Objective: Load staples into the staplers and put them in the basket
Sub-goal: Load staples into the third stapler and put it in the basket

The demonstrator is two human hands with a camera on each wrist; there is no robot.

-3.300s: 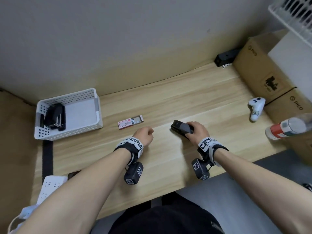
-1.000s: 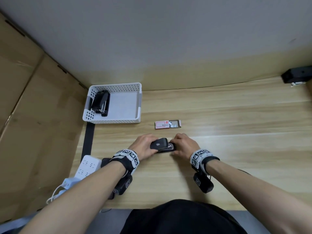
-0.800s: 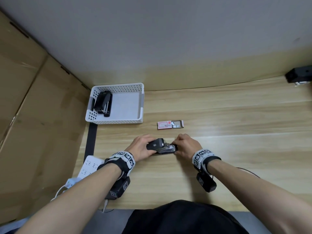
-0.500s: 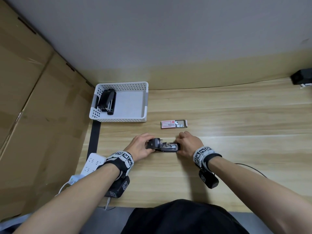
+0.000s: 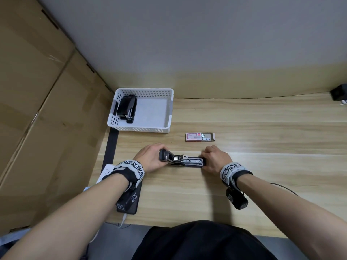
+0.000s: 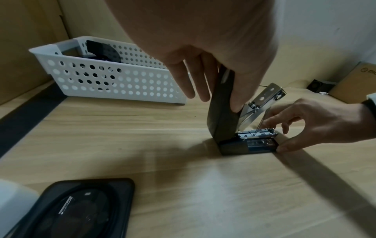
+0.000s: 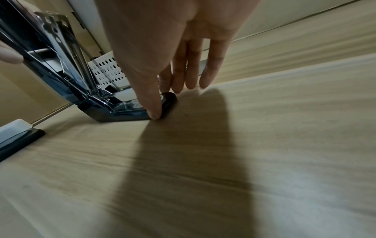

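Observation:
A black stapler (image 5: 182, 160) lies on the wooden table (image 5: 262, 175) with its top cover swung up and its metal staple channel showing. My left hand (image 5: 150, 159) grips the raised cover (image 6: 220, 109) between thumb and fingers. My right hand (image 5: 214, 159) pinches the front end of the stapler base (image 7: 130, 114) and holds it down on the table. A small red and white staple box (image 5: 200, 137) lies open just beyond the hands. At the back left, the white perforated basket (image 5: 167, 109) holds another black stapler (image 5: 126, 108).
Cardboard panels (image 5: 37, 109) wall off the left side. A black phone (image 6: 77, 211) and a white power strip (image 5: 107, 172) lie at the table's near left edge. A small black device (image 5: 339, 92) sits at the far right by the wall.
The right hand brought the stapler in front of me and the left hand joined it. Over the last second the left hand has swung the cover up, baring the staple channel.

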